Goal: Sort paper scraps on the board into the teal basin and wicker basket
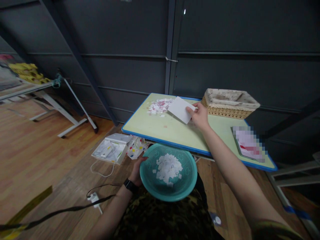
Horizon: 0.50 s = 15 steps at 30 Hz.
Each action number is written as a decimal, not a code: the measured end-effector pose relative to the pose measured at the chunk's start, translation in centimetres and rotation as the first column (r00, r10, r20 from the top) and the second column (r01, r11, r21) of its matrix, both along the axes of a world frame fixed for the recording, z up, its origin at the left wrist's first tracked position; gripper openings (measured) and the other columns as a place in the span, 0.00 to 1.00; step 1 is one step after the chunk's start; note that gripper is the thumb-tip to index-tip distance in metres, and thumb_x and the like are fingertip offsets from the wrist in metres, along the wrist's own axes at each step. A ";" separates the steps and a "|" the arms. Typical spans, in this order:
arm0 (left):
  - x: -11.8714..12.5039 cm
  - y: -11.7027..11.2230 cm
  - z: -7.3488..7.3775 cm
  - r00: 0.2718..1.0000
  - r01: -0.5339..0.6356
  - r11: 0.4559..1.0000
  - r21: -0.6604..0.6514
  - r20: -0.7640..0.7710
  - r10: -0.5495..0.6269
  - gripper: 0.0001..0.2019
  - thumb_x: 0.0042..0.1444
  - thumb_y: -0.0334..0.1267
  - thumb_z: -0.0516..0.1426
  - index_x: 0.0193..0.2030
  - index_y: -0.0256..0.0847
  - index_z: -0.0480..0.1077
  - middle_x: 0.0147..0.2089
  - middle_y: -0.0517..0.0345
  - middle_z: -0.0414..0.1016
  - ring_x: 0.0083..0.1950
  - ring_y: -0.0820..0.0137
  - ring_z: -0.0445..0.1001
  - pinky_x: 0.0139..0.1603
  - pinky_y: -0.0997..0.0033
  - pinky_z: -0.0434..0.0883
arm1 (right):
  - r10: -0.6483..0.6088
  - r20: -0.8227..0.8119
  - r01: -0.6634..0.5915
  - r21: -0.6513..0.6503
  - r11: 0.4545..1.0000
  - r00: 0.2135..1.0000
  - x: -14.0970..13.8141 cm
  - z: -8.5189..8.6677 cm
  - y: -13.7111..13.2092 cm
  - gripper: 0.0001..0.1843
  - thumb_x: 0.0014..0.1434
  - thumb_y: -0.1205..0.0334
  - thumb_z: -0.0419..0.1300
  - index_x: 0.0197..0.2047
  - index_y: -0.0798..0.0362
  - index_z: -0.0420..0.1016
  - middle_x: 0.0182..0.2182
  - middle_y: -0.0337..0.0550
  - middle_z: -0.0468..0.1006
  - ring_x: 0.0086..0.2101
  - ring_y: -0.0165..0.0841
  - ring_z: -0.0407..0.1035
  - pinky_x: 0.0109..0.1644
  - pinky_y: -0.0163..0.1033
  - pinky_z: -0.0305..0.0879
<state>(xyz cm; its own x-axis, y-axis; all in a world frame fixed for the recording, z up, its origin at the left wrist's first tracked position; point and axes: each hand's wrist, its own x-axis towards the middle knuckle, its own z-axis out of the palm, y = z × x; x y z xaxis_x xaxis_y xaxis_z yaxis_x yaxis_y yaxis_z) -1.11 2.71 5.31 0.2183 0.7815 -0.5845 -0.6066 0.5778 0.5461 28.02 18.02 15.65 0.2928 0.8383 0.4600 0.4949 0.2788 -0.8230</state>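
My left hand (138, 170) grips the left rim of a teal round basket (185, 190) held just below the table's front edge; a heap of small white paper scraps (168, 168) lies in it. My right hand (198, 116) reaches over the pale green table (160, 128) and pinches a white card (180, 109) by its right corner, the card tilted just right of a pile of white and pink paper scraps (159, 106) at the table's far left. A dark watch sits on my left wrist.
A woven basket (231, 103) stands at the table's back right, a blurred booklet (248, 144) at the front right. On the wooden floor to the left lie an open white box (112, 148), a spotted bag (136, 147) and cables. A dark metal wall is behind.
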 end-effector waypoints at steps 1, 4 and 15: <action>0.2 -0.3 -0.6 1.000 0.011 1.000 -0.015 0.021 -0.011 0.03 0.47 0.33 0.58 0.28 0.35 0.72 0.25 0.54 0.78 0.30 0.64 0.76 0.35 0.64 0.72 | -0.018 0.056 0.018 0.014 1.000 0.998 0.0 0.0 0.0 0.14 0.48 0.50 0.59 0.33 0.51 0.65 0.20 0.36 0.68 0.21 0.32 0.63 0.24 0.36 0.55; 0.9 -1.2 -2.3 0.996 0.044 0.997 -0.062 0.077 -0.039 0.03 0.47 0.33 0.58 0.27 0.35 0.71 0.28 0.50 0.79 0.36 0.59 0.77 0.40 0.61 0.71 | -0.024 0.180 0.021 0.018 1.000 0.983 -0.2 0.2 -0.4 0.11 0.48 0.53 0.58 0.30 0.51 0.65 0.20 0.36 0.68 0.22 0.31 0.62 0.26 0.36 0.54; 0.6 -1.8 -5.6 0.976 0.009 0.999 -0.050 0.218 0.003 0.13 0.48 0.34 0.58 0.41 0.32 0.73 0.38 0.44 0.80 0.43 0.52 0.76 0.47 0.53 0.69 | -0.072 0.399 0.077 0.005 0.997 0.914 -0.9 0.5 -1.2 0.08 0.52 0.56 0.55 0.32 0.51 0.68 0.23 0.40 0.72 0.25 0.35 0.63 0.31 0.37 0.52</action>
<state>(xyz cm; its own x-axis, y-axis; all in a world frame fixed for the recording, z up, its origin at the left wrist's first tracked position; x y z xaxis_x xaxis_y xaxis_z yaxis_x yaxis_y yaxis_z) -0.48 0.93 -0.31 0.3468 0.7513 -0.5616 -0.7059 0.6033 0.3712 27.17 16.78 16.13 0.1488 0.8267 0.5425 0.8017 0.2203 -0.5556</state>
